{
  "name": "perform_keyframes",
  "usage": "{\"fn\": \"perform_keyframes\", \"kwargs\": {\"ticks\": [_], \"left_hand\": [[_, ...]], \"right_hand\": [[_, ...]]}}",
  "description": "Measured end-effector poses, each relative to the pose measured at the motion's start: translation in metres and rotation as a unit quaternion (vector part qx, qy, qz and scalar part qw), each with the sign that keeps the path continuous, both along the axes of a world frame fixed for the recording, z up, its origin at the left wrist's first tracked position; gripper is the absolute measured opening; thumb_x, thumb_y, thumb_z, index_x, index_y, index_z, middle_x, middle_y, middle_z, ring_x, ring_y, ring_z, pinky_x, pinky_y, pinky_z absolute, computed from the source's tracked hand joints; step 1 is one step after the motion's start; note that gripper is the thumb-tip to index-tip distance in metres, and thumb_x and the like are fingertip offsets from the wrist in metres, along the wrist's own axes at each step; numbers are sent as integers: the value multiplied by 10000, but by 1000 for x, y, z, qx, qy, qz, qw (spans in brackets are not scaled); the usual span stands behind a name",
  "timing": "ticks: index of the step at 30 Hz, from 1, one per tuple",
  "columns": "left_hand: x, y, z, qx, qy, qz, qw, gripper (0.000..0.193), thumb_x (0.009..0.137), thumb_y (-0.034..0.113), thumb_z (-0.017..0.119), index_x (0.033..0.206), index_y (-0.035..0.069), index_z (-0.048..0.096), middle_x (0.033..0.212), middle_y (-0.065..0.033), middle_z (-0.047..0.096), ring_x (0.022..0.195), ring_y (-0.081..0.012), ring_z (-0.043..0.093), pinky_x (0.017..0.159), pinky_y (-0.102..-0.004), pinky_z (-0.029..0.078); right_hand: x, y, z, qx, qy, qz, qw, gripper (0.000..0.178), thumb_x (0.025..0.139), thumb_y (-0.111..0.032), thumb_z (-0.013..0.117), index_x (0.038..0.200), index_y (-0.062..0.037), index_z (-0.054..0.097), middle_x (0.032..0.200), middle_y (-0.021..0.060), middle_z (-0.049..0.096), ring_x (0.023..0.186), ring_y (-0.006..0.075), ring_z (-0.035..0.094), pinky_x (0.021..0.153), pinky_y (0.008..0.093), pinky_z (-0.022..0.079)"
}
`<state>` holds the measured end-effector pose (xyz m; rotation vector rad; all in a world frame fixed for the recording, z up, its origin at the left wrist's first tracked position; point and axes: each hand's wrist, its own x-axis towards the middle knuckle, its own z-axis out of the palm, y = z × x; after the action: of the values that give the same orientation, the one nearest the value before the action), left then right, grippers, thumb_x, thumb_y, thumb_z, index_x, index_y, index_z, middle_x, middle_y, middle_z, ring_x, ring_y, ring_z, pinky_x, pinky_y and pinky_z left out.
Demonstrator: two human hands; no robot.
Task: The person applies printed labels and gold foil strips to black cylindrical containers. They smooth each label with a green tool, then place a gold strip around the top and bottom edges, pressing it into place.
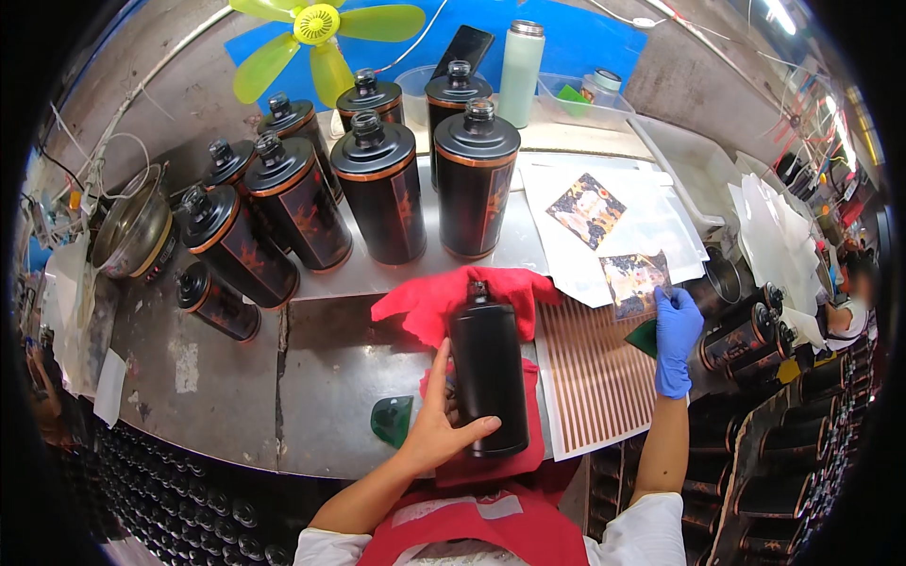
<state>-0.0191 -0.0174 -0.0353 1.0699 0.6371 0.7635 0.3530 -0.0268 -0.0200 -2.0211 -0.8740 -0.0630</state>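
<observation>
A worn metal tabletop (226, 377) carries finished decorated bottles (377, 189) beneath a green fan (321, 28). The plain black bottle (489, 373) lies on red cloth (444, 297), left hand (439, 429) clamped around it; the blue-gloved right hand (676, 340) pinches a decal sheet (634, 281).

Red cloth (444, 294) partly hidden beneath plain black bottle (489, 368); bottle rows at 4 o'clock (793, 443) darken, cut by the rim; co-worker at 3 o'clock blurred.
</observation>
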Motion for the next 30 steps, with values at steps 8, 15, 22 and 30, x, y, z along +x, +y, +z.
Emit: {"fn": "perform_keyframes", "kwargs": {"ticks": [8, 15, 22, 30], "left_hand": [[2, -4, 4, 2, -11, 15, 1000, 1073, 762, 66, 744, 1478, 146, -51, 1392, -164, 308, 1187, -247, 468, 975, -354, 418], [5, -7, 8, 13, 6, 20, 1000, 1051, 773, 52, 727, 1476, 132, -50, 1391, -169, 316, 1190, -243, 472, 971, -356, 424], [5, -2, 5, 20, -19, 50, 998, 1047, 757, 80, 740, 1478, 101, -19, 1407, -176, 309, 1219, -251, 446, 994, -361, 389], [12, 4, 8, -8, -41, 60, 997, 944, 758, 72, 702, 1476, 59, 90, 1429, -127, 310, 1286, -242, 374, 1058, -360, 306]], "right_hand": [[12, -17, 35, 96, 85, 43, 991, 210, 810, -162, 704, 864, 34, 655, 708, -39, 565, 647, 43, 453, 577, 208, 385], [63, -58, 17, 104, 174, 18, 979, 207, 817, -160, 705, 929, 11, 673, 781, -32, 602, 667, 41, 480, 577, 189, 368], [1, -74, 64, 76, 189, 155, 967, 202, 849, -46, 640, 1041, 15, 643, 812, -22, 613, 696, 42, 505, 604, 183, 414], [-88, -66, 112, -143, 193, 378, 894, 181, 845, -37, 571, 985, 36, 660, 745, 47, 640, 688, 75, 571, 607, 220, 458]]}}
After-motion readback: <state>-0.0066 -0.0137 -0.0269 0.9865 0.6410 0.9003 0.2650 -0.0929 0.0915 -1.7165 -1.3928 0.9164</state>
